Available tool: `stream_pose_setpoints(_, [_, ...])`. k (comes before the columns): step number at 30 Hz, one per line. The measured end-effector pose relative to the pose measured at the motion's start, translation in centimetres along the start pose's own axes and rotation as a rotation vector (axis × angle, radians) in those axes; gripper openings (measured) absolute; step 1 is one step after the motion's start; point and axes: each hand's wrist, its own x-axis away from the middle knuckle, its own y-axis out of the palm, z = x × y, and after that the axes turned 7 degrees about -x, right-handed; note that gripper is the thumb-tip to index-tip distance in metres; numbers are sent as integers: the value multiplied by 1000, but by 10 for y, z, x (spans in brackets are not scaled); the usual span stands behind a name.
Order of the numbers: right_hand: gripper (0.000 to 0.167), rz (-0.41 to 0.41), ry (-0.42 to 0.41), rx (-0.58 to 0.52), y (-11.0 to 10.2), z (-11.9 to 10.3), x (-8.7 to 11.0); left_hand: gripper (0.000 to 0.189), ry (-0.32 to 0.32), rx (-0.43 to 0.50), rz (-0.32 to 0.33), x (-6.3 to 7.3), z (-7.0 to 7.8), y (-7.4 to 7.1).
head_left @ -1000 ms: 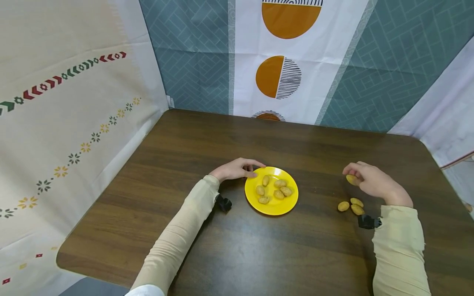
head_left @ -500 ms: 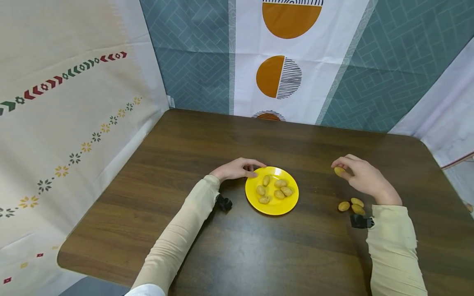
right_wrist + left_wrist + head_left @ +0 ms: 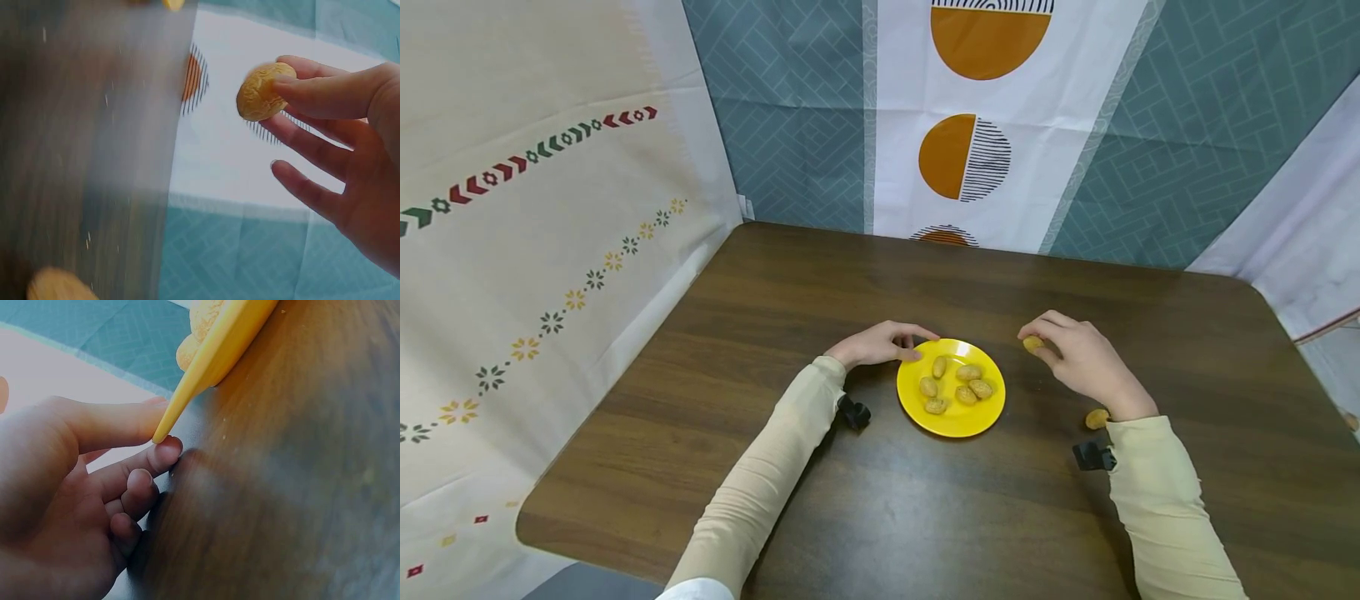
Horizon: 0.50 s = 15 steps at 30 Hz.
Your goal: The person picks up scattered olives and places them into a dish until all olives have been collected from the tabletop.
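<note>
My left hand [image 3: 880, 343] pinches the left rim of a round yellow plate [image 3: 951, 427]. In the left wrist view the thumb lies above the plate's edge [image 3: 206, 359] and the index fingertip [image 3: 167, 450] below it. Several wrinkled, yellow-brown, potato-like ovals [image 3: 967, 372] lie on the plate. Right of the plate, above the table, my right hand [image 3: 1086, 354] holds another wrinkled oval [image 3: 265, 92] between thumb and fingertips. Its other fingers are spread in the right wrist view.
One more oval [image 3: 1096, 418] lies on the brown table [image 3: 850, 275] beside the right wrist; the forearm hides the spot behind it. Patterned cloth [image 3: 797, 125] hangs along the table's back edge, and a white cloth [image 3: 550, 275] hangs at the left.
My right hand has moved left toward the plate with the oval in it. Its forearm now covers most of the small group on the table. My left hand and the plate stay put.
</note>
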Motion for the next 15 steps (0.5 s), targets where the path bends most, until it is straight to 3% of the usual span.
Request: stream_pose_setpoints(15, [29, -72, -26, -106, 24, -39, -12, 41, -1, 3, -3, 0, 0, 0])
